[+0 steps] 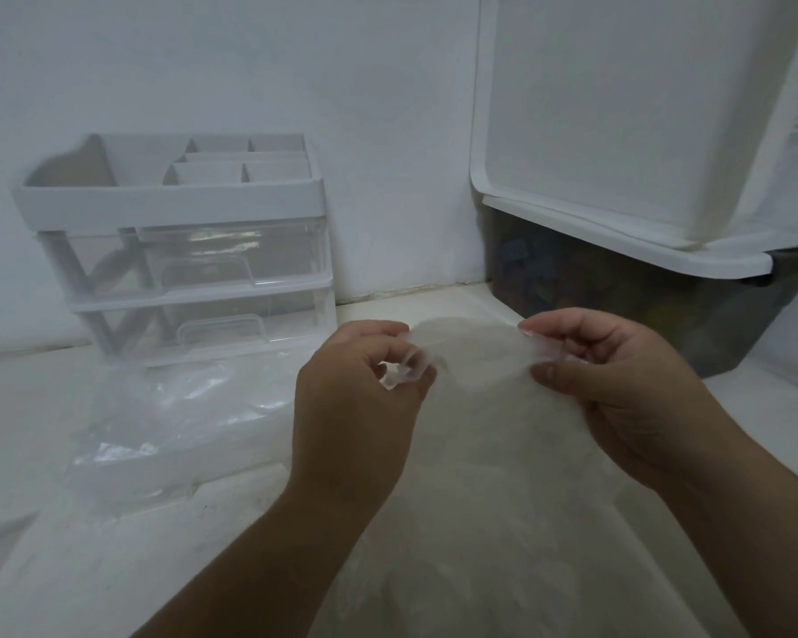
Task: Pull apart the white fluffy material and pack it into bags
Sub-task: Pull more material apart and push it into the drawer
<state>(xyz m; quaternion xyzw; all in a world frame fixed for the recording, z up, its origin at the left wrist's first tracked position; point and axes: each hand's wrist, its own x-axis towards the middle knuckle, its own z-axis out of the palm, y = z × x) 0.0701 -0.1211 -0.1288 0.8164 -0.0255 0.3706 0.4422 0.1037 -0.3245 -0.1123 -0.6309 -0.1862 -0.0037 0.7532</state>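
Early going, it seems: the left hand (355, 407) and right hand (618, 389) pinch a stretched tuft of white fluffy material (475, 356) between closed fingertips, while clear plastic bags (171, 421) left of the fingers look unfilled.

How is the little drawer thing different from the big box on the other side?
The drawer organizer has see-through drawers that look empty; the storage bin has dark smoky walls with blurry colored things inside. The organizer's top is open compartments; the bin wears a white lid with another white container sitting on it. The organizer looks smaller than the bin. Both stand against the wall on the white surface.
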